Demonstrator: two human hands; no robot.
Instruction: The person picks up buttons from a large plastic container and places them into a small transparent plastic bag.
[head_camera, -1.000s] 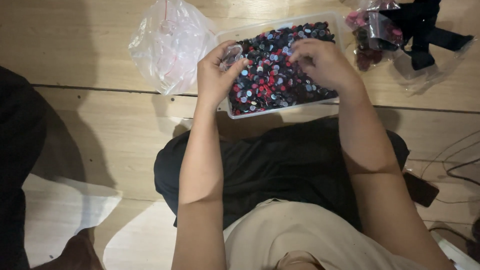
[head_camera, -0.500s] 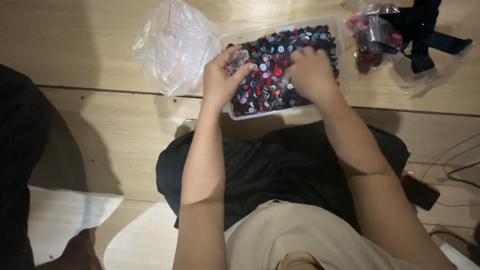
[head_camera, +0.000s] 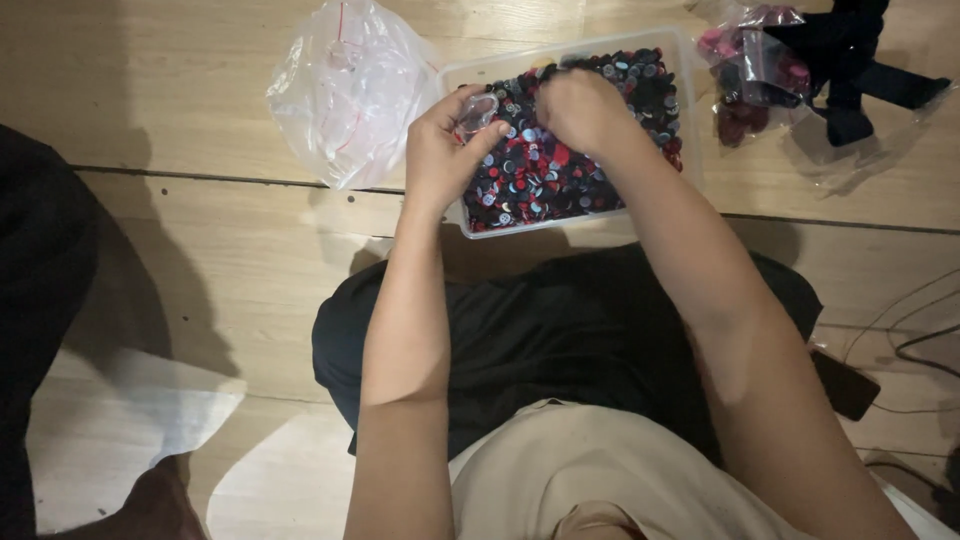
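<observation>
A clear plastic tray (head_camera: 690, 120) full of small black, red and pale round pieces (head_camera: 545, 185) lies on the wooden floor in front of me. My left hand (head_camera: 445, 150) hovers over the tray's left edge and pinches a small clear plastic bag (head_camera: 478, 112) between thumb and fingers. My right hand (head_camera: 585, 108) is curled over the middle of the tray, fingers down among the pieces; what it holds is hidden.
A crumpled clear bag (head_camera: 345, 85) lies left of the tray. At the far right sit bags with red and dark pieces (head_camera: 750, 75) and black cloth (head_camera: 850, 70). A dark phone (head_camera: 845, 385) and cables lie at my right. White sheets (head_camera: 150, 410) lie lower left.
My right hand has slid left from the tray's right part to its middle, close to my left hand. The left hand keeps hold of the small clear bag.
</observation>
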